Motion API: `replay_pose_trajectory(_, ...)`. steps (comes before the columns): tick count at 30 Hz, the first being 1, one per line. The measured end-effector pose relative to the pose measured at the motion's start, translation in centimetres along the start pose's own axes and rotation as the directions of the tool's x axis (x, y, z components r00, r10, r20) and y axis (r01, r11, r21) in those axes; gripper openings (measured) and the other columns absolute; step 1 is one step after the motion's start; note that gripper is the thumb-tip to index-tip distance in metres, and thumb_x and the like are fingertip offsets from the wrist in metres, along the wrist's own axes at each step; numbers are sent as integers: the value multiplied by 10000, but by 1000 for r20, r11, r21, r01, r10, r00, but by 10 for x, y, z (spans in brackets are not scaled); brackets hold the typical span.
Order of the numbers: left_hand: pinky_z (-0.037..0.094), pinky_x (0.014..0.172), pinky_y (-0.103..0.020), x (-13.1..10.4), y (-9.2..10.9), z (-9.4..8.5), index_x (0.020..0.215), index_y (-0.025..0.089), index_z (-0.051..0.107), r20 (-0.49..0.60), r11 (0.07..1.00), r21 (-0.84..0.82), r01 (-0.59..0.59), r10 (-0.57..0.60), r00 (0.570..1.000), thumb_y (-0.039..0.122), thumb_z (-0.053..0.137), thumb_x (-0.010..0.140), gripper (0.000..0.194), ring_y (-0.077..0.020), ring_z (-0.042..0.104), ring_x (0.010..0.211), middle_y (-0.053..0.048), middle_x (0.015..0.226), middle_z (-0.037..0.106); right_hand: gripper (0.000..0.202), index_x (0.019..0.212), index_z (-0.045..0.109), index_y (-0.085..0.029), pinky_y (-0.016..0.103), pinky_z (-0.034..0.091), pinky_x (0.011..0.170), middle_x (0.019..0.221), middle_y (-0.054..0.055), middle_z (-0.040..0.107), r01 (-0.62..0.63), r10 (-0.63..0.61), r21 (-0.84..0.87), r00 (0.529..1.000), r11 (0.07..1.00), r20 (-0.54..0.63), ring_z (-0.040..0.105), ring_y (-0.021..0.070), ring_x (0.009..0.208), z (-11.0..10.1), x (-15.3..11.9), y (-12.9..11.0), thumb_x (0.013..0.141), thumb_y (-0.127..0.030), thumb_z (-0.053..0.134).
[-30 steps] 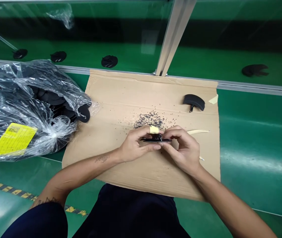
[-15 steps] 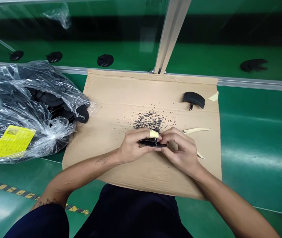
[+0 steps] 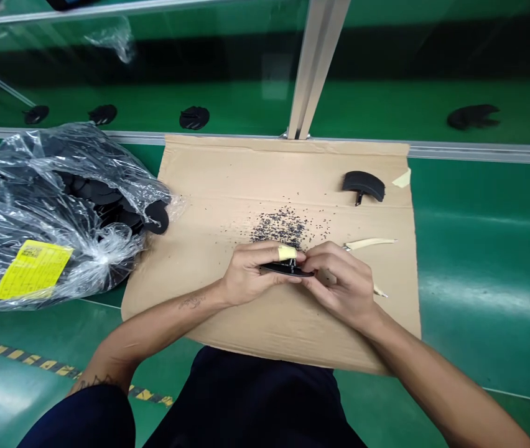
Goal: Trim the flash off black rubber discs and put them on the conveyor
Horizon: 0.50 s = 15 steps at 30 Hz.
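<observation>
Between my hands is a thin, dark plastic part (image 3: 280, 269), seen nearly edge-on, with a small upright post on it. My left hand (image 3: 251, 272) is closed on its left side, thumb below and a finger wrapped in yellow tape above. The fingers of my right hand (image 3: 339, 277) pinch at its right end beside the post; their tips are partly hidden. Just beyond lies a scatter of tiny black bits (image 3: 281, 225) on the cardboard sheet (image 3: 227, 168). Near my right hand lie a pale-handled slim tool (image 3: 371, 243) and another pale tip (image 3: 379, 291).
A clear plastic bag (image 3: 27, 180) full of dark flat parts, with a yellow label (image 3: 34, 269), lies at the left. A curved black part (image 3: 363, 185) rests at the cardboard's back right. Behind stand a metal post (image 3: 316, 68) and a glassy panel, with several black parts along it.
The view has shifted slightly. Both hands keep the same hold on the dark plastic part, with hardly any movement.
</observation>
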State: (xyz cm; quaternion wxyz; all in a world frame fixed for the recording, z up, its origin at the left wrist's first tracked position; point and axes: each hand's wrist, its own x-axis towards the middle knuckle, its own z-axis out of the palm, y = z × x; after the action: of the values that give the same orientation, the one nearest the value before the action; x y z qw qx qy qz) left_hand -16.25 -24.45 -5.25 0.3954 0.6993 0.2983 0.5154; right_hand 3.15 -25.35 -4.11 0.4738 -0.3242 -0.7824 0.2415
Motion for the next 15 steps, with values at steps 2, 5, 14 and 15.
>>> replay_pose_trajectory(2, 632, 786, -219, 0, 0, 0, 1069, 166, 794, 3, 1000, 0, -19, 19, 1000, 319, 771, 882, 243, -145, 775, 861, -86, 955, 811, 146, 926, 614, -207, 255, 509, 577, 857, 41, 636, 1, -1, -1, 1000, 1000, -6, 616, 138, 714, 1, 0, 0, 879, -99, 701)
replay_pose_trajectory(5, 628, 783, -201, 0, 0, -1, 1065, 160, 793, 5, 998, 2, -56, 56, 998, 283, 774, 881, 222, -136, 776, 848, -84, 937, 813, 151, 923, 616, -209, 257, 515, 578, 845, 38, 640, -8, 8, 7, 1000, 1000, -10, 625, 143, 715, 2, 0, 1, 871, -102, 709)
replay_pose_trajectory(14, 639, 736, -220, -1, 2, -3, 1054, 184, 799, 20, 994, 32, -104, 103, 994, 281, 788, 867, 211, -144, 781, 803, -70, 906, 817, 132, 916, 633, -210, 268, 535, 588, 860, 57, 678, -12, 12, 36, 1000, 999, 14, 658, 157, 726, 2, -2, 1, 874, -112, 710)
replay_pose_trajectory(15, 638, 724, -217, -1, 2, -3, 1036, 185, 802, 20, 994, 37, -101, 100, 995, 294, 799, 856, 211, -140, 779, 789, -64, 890, 815, 135, 915, 632, -208, 268, 538, 593, 858, 59, 682, -8, 7, 44, 1000, 999, 17, 663, 158, 732, 2, -2, 1, 873, -105, 710)
